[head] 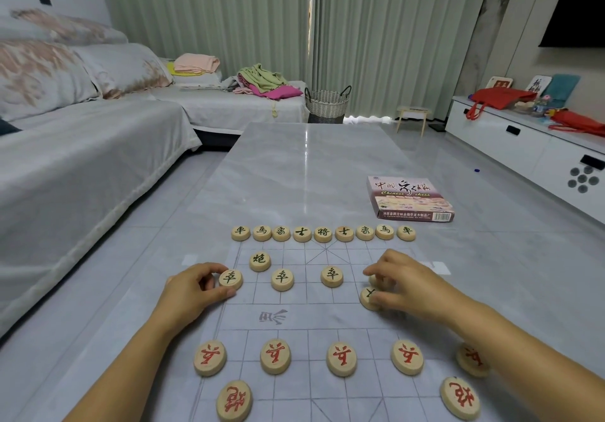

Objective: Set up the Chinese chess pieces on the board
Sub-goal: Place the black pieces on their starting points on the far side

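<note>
Head view: the left hand [193, 290] pinches a black soldier piece [230, 279] between thumb and curled fingers at the left edge of the board [327, 320], and the piece lies flat on its point. The right hand [402, 287] is curled down over the right side of the same row. Its thumb and fingers grip a black piece [370, 298] whose character is mostly covered, and a second piece [375, 279] just beyond it is nearly hidden under the fingers.

Between the hands, two more black soldiers [282, 279] [332, 276] sit on the same row. A black cannon [260, 260] lies one row farther, on the left. Along the far edge of the board a back row of nine black pieces [322, 233] stands side by side.

On the near half, five red soldiers [275, 356] run across one row, the rightmost partly behind the right forearm. Two red cannons [234, 400] [460, 398] lie nearer, left and right.

The board is a thin, see-through sheet spread on the grey marbled table [311, 166]. The chess box [411, 197] lies flat on the table, far right of the board. A covered sofa [82, 160] runs along the left, and a woven basket [327, 104] stands on the floor past the far end of the table
</note>
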Available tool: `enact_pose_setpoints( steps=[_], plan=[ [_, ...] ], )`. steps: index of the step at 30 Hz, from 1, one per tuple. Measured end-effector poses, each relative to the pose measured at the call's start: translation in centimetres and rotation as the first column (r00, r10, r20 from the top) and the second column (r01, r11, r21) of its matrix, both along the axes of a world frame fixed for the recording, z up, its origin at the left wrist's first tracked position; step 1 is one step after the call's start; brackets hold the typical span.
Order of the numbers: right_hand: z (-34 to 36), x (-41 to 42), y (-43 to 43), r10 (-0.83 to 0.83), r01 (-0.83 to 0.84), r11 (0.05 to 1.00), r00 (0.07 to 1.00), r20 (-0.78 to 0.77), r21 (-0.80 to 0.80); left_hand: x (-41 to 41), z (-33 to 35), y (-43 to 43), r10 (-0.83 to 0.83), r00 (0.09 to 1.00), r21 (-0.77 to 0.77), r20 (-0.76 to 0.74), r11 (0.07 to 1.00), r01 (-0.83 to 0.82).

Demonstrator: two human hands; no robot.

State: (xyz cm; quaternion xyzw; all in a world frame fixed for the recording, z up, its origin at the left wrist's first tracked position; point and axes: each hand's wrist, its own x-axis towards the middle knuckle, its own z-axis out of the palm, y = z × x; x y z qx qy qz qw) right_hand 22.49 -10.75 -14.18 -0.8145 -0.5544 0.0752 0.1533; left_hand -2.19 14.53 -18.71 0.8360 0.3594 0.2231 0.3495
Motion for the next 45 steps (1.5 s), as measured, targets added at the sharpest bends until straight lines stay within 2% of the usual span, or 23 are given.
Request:
enact_pose_setpoints(
  steps=[3, 10, 13, 16, 19, 22, 25, 27, 30, 33, 39, 42, 45],
  plan=[
    [-0.1, -0.4, 0.3, 0.004, 0.000, 0.998, 0.999, 0.052, -0.069, 0.0, -0.1, 0.0, 0.006, 1.000, 0.005, 0.004, 1.000, -0.006],
    [-0.3, -0.8, 0.1, 0.037, -0.025, 0.992, 0.995, 0.092, -0.120, 0.1, 0.1, -0.1, 0.001, 1.000, 0.020, -0.005, 1.000, -0.001],
    [0.0, 0.2, -0.8, -0.020, 0.020, 1.000, 1.000, -0.008, 0.024, 0.0, 0.2, -0.2, 0.005, 1.000, 0.008, -0.006, 1.000, -0.005],
    [0.6, 2.9, -2.4, -0.162, 0.179, 0.966, 0.982, -0.099, 0.185, 0.0, 0.2, -0.2, 0.007, 1.000, -0.003, -0.007, 1.000, -0.007],
    [-0.1, 5.2, -4.2, -0.265, 0.276, 0.956, 0.958, -0.105, 0.101, 0.0, 0.2, -0.2, 0.015, 1.000, -0.001, -0.011, 1.000, -0.015],
    [-1.5, 5.7, -5.0, -0.227, 0.224, 0.974, 0.967, -0.119, -0.035, 0.0, 0.2, -0.3, 0.023, 1.000, 0.002, -0.012, 1.000, -0.023],
    [-2.0, 5.4, -5.1, -0.189, 0.191, 0.982, 0.959, -0.212, -0.014, 0.1, 0.3, -0.3, 0.014, 1.000, -0.003, -0.004, 1.000, -0.014],
    [-2.1, 5.2, -4.9, -0.256, 0.266, 0.964, 0.935, -0.243, 0.007, 0.1, 0.3, -0.3, 0.013, 1.000, 0.002, -0.005, 1.000, -0.013],
    [-2.2, 4.6, -4.4, -0.440, 0.443, 0.896, 0.889, -0.130, 0.000, 0.1, 0.3, -0.3, 0.014, 1.000, 0.007, -0.015, 1.000, -0.014],
    [-2.5, 4.1, -4.0, -0.481, 0.481, 0.877, 0.877, 0.012, -0.005, 0.1, 0.2, -0.4, 0.014, 1.000, 0.003, -0.018, 1.000, -0.014],
    [-2.5, 5.5, -5.1, -0.402, 0.414, 0.910, 0.889, -0.218, 0.012, 0.1, 0.4, -0.6, 0.013, 1.000, 0.014, -0.026, 1.000, -0.013],
    [-2.8, 5.9, -5.5, -0.376, 0.396, 0.918, 0.892, -0.249, 0.031, 0.2, 0.5, -0.6, 0.017, 0.999, 0.010, -0.028, 1.000, -0.016],
    [-3.1, 5.8, -5.2, -0.437, 0.460, 0.885, 0.874, -0.212, 0.070, 0.2, 0.5, -0.6, 0.013, 0.999, 0.017, -0.048, 1.000, -0.012]
  ],
)
